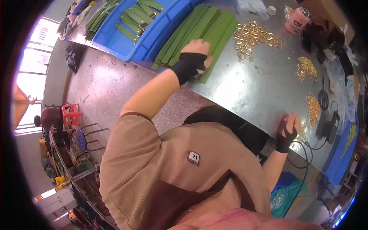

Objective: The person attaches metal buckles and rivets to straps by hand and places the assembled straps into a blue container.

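My left hand (195,50), in a black fingerless wrist wrap, lies on a pile of long green straps (188,30). Its fingers are bent and closed on a green strap (214,57), whose end reaches nearer to me than the others. My right hand (290,126), wrapped the same way, is over the right part of the metal table (237,92) near its front edge. Its fingers are curled together and slightly blurred; whatever they may hold is hidden. Close beyond it is a heap of small gold-coloured pieces (313,110).
A blue tray (115,46) at the left holds green straps with metal fittings. Gold-coloured metal loops (255,36) and another small gold heap (306,69) lie on the table. A pink cup (297,21) stands behind. A black cable (306,153) hangs over the front edge.
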Demonstrator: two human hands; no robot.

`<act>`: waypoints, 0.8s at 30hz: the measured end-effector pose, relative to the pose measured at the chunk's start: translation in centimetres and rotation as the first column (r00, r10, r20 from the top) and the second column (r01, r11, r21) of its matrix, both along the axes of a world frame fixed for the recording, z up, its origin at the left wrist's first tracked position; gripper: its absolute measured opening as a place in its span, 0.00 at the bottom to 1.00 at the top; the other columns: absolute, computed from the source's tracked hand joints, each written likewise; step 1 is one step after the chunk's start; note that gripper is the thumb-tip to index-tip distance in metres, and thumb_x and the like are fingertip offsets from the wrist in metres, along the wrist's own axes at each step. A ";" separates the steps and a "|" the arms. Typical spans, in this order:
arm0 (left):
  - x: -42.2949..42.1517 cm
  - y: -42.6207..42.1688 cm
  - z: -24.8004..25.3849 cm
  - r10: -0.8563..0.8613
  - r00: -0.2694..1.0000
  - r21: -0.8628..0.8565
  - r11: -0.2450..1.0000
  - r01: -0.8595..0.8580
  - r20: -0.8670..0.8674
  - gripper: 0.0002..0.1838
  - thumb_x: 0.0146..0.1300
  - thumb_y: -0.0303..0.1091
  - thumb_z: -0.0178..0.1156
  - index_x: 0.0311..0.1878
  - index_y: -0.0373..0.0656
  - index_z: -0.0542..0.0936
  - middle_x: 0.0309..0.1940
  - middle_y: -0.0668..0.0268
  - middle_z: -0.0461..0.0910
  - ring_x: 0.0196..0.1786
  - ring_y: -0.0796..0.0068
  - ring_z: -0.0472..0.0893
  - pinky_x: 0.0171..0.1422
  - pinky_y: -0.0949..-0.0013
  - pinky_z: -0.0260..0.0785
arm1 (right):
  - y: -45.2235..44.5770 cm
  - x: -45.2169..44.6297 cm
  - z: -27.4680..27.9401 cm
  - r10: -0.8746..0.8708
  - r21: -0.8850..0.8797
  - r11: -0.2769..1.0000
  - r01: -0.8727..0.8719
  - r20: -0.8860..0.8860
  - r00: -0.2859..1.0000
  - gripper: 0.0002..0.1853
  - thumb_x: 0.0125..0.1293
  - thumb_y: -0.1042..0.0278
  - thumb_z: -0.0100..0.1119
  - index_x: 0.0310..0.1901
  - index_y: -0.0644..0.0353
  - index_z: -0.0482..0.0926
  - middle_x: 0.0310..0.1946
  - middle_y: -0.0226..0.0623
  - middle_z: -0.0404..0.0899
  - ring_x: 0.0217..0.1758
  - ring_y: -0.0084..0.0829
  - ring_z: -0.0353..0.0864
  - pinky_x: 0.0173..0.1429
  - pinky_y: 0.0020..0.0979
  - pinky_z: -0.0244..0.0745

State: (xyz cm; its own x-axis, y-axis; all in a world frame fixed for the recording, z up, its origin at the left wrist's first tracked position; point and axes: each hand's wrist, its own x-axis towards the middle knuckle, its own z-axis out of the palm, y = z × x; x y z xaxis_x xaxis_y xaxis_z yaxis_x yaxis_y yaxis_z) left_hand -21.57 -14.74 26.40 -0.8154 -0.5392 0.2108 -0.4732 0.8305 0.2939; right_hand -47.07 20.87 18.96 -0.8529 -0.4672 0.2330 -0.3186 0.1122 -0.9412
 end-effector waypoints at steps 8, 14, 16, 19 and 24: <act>-2.8 1.8 -3.1 0.424 0.903 -0.157 0.899 -0.409 0.075 0.11 0.58 0.36 0.61 0.37 0.38 0.75 0.39 0.49 0.80 0.46 0.44 0.80 0.50 0.49 0.75 | 0.3 -0.6 -0.6 0.041 0.014 0.999 -0.040 -0.069 0.997 0.17 0.76 0.66 0.53 0.26 0.61 0.71 0.23 0.26 0.69 0.28 0.19 0.65 0.36 0.23 0.61; -3.1 2.5 -1.6 0.430 0.903 -0.108 0.898 -0.427 0.006 0.08 0.62 0.35 0.57 0.37 0.40 0.75 0.32 0.49 0.81 0.39 0.44 0.82 0.43 0.45 0.73 | 0.6 -0.5 -0.5 0.052 -0.002 0.999 -0.052 0.009 0.999 0.13 0.73 0.68 0.56 0.29 0.63 0.75 0.26 0.29 0.72 0.31 0.21 0.70 0.39 0.26 0.66; -3.4 4.1 0.3 0.314 0.944 -0.111 0.939 -0.325 -0.106 0.09 0.64 0.36 0.55 0.35 0.40 0.74 0.30 0.48 0.79 0.36 0.43 0.80 0.40 0.45 0.70 | -0.1 1.0 0.9 0.072 -0.018 0.997 -0.072 0.038 0.997 0.10 0.73 0.68 0.57 0.35 0.64 0.77 0.28 0.29 0.74 0.31 0.20 0.71 0.39 0.25 0.67; -4.9 7.9 0.5 0.137 0.978 -0.181 0.970 -0.165 -0.157 0.08 0.63 0.36 0.55 0.33 0.43 0.72 0.27 0.53 0.77 0.32 0.47 0.78 0.36 0.49 0.69 | -3.4 2.8 1.6 0.240 -0.123 0.969 -0.215 0.257 0.936 0.14 0.72 0.65 0.60 0.52 0.66 0.79 0.33 0.30 0.79 0.31 0.17 0.73 0.36 0.21 0.68; -9.0 15.4 -0.7 -0.109 0.987 -0.147 0.985 0.092 -0.114 0.08 0.55 0.35 0.61 0.34 0.47 0.73 0.28 0.63 0.75 0.32 0.57 0.79 0.33 0.56 0.72 | -10.7 4.2 7.1 0.323 -0.112 0.944 -0.310 0.505 0.800 0.23 0.68 0.57 0.66 0.54 0.69 0.78 0.32 0.31 0.80 0.24 0.18 0.72 0.29 0.23 0.67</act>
State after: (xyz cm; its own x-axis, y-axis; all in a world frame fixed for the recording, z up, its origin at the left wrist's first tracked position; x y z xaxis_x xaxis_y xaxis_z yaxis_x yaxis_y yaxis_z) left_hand -30.54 0.70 25.70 -0.8276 -0.4134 0.3797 -0.3529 0.9092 0.2207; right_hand -42.88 10.14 26.06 -0.6571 -0.7323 -0.1789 0.1929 0.0661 -0.9790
